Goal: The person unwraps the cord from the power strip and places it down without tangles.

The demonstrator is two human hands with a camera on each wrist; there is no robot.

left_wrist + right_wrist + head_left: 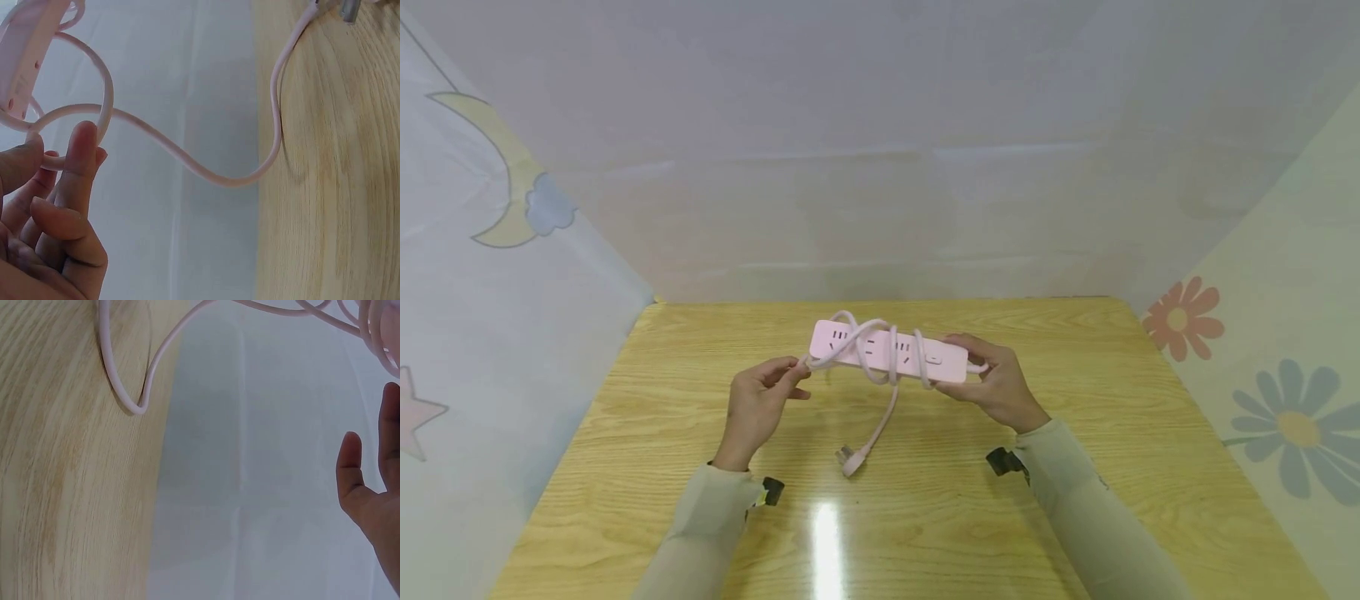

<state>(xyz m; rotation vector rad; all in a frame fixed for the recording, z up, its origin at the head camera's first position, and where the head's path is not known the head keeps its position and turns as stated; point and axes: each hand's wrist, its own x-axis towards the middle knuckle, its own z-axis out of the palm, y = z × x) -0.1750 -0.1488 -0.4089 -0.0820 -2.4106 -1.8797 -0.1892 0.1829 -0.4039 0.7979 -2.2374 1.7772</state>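
A pink power strip [953,360] with several sockets and a switch is held up over the table, its pink cord [886,414] looped round it. At the strip's left end my left hand [760,406] pinches a bend of that cord between thumb and fingertips; the left wrist view shows the cord [215,180] running from there in a long curve. My right hand [1002,390] grips the other end, thumb below and fingers above. The plug [853,461] hangs on the loose length, below the strip's middle. Only part of the right hand [381,494] shows in the right wrist view.
Beneath the hands lies a wood-grain table [1075,467]. A pale sheet [880,225] rises behind its far edge, and printed sheets with a moon [490,125] and flowers [1296,429] stand along both sides. Dark wrist devices [772,491] sit at the cuffs.
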